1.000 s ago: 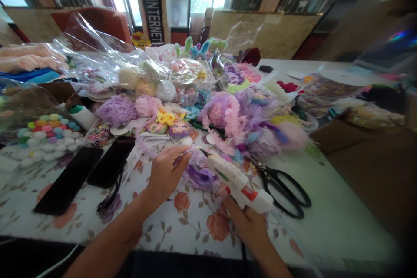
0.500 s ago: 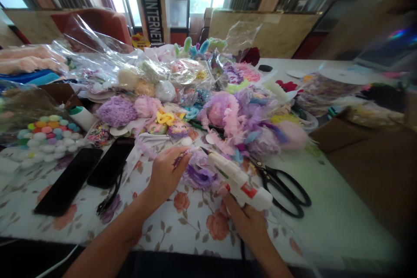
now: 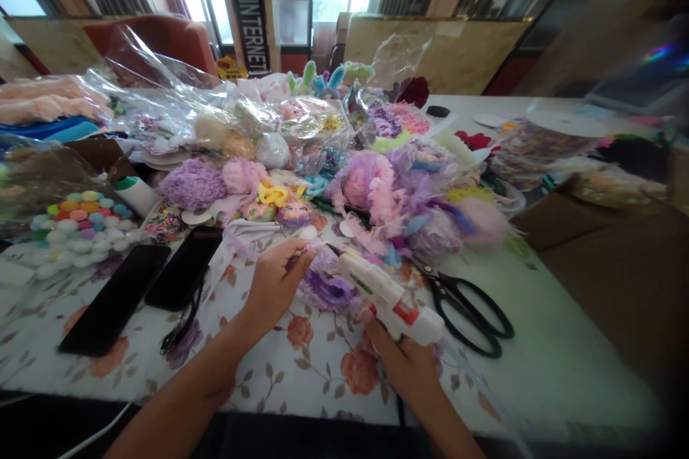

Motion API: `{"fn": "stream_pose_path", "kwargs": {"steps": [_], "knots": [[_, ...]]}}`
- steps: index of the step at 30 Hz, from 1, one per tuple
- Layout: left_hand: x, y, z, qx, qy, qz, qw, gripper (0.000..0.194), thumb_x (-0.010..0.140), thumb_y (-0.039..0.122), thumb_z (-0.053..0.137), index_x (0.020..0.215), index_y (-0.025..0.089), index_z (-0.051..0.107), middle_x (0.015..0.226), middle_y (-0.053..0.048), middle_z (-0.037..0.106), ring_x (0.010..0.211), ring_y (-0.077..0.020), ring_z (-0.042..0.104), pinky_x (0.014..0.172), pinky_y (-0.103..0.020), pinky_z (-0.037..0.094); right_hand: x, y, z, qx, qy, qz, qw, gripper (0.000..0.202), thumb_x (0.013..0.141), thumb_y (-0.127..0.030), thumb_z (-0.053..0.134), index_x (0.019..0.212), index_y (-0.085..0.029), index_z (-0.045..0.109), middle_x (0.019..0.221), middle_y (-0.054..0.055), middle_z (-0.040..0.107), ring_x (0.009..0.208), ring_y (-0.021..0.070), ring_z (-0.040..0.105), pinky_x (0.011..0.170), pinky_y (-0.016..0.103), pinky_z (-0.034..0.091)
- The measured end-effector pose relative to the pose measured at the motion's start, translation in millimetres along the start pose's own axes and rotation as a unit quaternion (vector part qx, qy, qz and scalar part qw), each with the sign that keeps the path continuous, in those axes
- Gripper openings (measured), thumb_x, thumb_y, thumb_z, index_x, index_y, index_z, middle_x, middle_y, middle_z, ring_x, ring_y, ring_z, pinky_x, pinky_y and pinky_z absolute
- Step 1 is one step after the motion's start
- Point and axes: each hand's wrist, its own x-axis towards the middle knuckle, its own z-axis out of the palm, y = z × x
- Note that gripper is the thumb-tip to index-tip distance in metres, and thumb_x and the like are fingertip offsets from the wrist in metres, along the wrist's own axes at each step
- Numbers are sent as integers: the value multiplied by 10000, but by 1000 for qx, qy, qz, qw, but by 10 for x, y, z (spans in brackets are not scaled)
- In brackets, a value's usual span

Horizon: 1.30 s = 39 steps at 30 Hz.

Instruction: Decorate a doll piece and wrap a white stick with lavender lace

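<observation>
My left hand (image 3: 277,283) is closed, thumb and fingers pinching the edge of a fluffy purple craft piece (image 3: 328,290). My right hand (image 3: 403,358) grips the handle of a white glue gun (image 3: 377,283), whose dark tip points up and left at the purple piece, close to my left fingertips. Whether the tip touches the piece cannot be made out. The piece lies over the flowered tablecloth (image 3: 301,373). Just behind it are a small doll face (image 3: 296,212) and a yellow fuzzy loop (image 3: 273,193).
Black scissors (image 3: 474,312) lie right of the glue gun. Two dark phones (image 3: 115,297) and a cluster of coloured pom-poms (image 3: 80,229) are at the left. Yarn balls (image 3: 194,183) and plastic bags crowd the back; a brown box (image 3: 597,258) stands at the right.
The glue gun has shifted slightly left, its tip nearer my left fingertips. My left hand has barely moved and keeps its pinch.
</observation>
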Motion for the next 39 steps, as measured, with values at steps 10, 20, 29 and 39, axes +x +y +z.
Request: {"fn": "stream_pose_path", "kwargs": {"steps": [10,20,29,39], "knots": [[67,11,-27,-327,-130,-257,900,351,753,449,697,683,158,514,572,43,493,439,-30,288,425,-199,165,-2,-12,4,7,-1,-16,1000,445,792,-584,522,544,-215,528,514,4,592,546,185,601,569,283,482],[73,9,-33,-362,-135,-276,880,371,738,426,717,653,152,481,562,39,483,437,-20,275,413,-184,156,-3,-29,-8,-9,7,-16,1000,427,798,-579,504,567,-220,517,515,0,594,550,189,608,560,283,485],[82,-6,-27,-399,-141,-290,858,370,706,399,744,627,150,483,551,39,473,437,-25,265,405,-192,134,-9,-19,1,3,-8,-18,1000,441,808,-595,492,576,-221,525,517,6,608,540,187,608,558,284,482],[78,-25,-30,-403,-144,-287,857,347,725,376,734,632,146,492,552,36,480,441,-24,266,405,-187,143,-5,-30,-17,-14,4,-29,999,450,789,-589,516,533,-220,530,503,6,605,545,189,608,578,284,489]]}}
